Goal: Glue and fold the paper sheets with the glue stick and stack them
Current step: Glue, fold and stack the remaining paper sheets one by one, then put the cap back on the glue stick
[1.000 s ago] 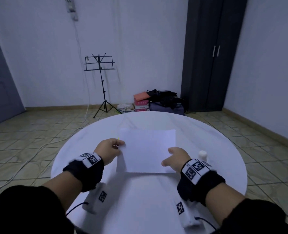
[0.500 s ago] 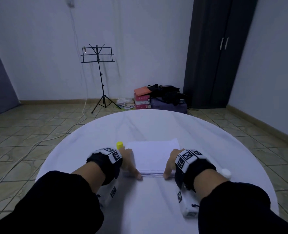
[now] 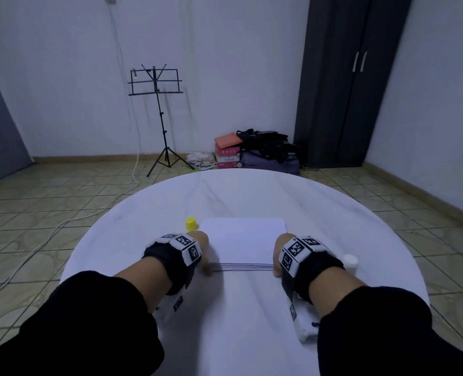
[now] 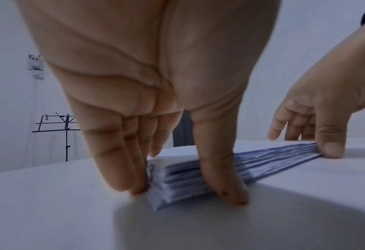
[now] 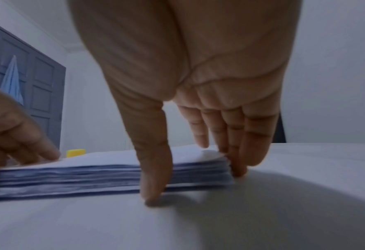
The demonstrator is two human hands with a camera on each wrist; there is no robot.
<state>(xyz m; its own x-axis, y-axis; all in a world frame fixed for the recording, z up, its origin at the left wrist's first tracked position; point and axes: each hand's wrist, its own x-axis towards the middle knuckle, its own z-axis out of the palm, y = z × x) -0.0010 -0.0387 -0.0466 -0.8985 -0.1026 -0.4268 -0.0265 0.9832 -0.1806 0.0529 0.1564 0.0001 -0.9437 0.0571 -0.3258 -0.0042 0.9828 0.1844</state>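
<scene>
My two hands bracket a stack of white paper sheets (image 3: 243,241) on the round white surface (image 3: 252,191), squaring its near corners. My left hand (image 3: 197,246) stands at the stack's 9 o'clock end and my right hand (image 3: 280,249) at its 3 o'clock end, each with straight fingers (image 4: 121,162) against a short side and a thumb laid on the near long edge, which faces me at 6 o'clock. Neither hand clasps anything; both are flat-fingered and pressing inward. From the left wrist the layered edges of the stack look slightly uneven at the corner, and the right wrist shows the same ragged layering, though it is blurred.

The stack's long axis runs from 9 to 3 o'clock, straight across between my palms, so both hands are equally near it. A yellow plastic cap (image 3: 191,223) stands just beyond my left hand, at about 10 o'clock from the stack. A white cylinder with a rounded top (image 3: 350,260), which I take for the glue stick, stands just outside my right wrist at roughly 4 o'clock. The right hand is therefore the nearer one for reaching the glue, I judge, while the left can lift the top sheet from its end.
</scene>
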